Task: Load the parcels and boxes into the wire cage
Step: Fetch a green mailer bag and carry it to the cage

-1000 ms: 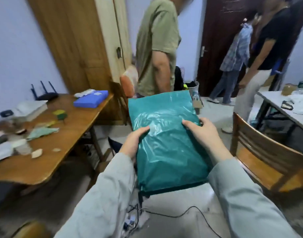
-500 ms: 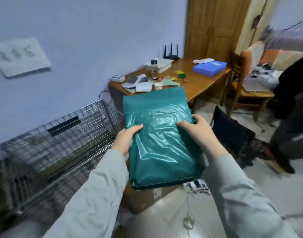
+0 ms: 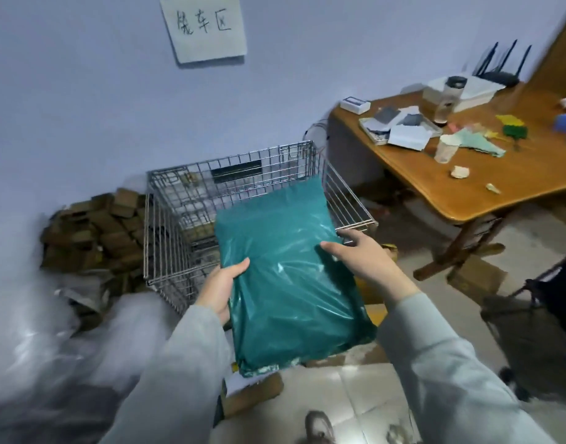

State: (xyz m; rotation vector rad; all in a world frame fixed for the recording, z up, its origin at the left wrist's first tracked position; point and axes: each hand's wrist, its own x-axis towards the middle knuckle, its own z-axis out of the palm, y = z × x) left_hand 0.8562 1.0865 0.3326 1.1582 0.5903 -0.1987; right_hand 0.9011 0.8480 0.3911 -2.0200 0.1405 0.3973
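**Teal parcel held over the front of the wire cage**

Head view: we look down along two grey sleeves at a flat teal parcel [image 3: 285,277] wrapped in shiny plastic. We hold it in both hands, tilted with its far end higher. That far end overlaps the near right part of the cage [image 3: 166,219], above its front rim; the near end hangs over the floor on our side of the cage.

Our left hand [image 3: 219,290] grips the parcel's left edge, thumb laid across the top and the other fingers curled out of sight beneath. Our right hand [image 3: 361,261] holds the right edge, thumb pressed flat on the top and the fingers spread slightly apart along the side; we cannot tell how far they wrap under.

The cage is a silver wire box, open on top, standing against a pale blue wall. Through its bars we make out some blurred shapes inside, too unclear to name. Left of the cage, a heap of brown boxes [image 3: 96,229] lies against the wall. Above the cage, a paper sign [image 3: 205,27] with handwritten characters is stuck to the wall. Right of the cage stands a wooden table [image 3: 499,184] carrying a paper cup [image 3: 445,149], a bottle [image 3: 448,97], loose papers and a router [image 3: 499,72] with black antennas. In front of the cage, under the parcel, more brown cartons [image 3: 253,395] sit on the tiled floor.
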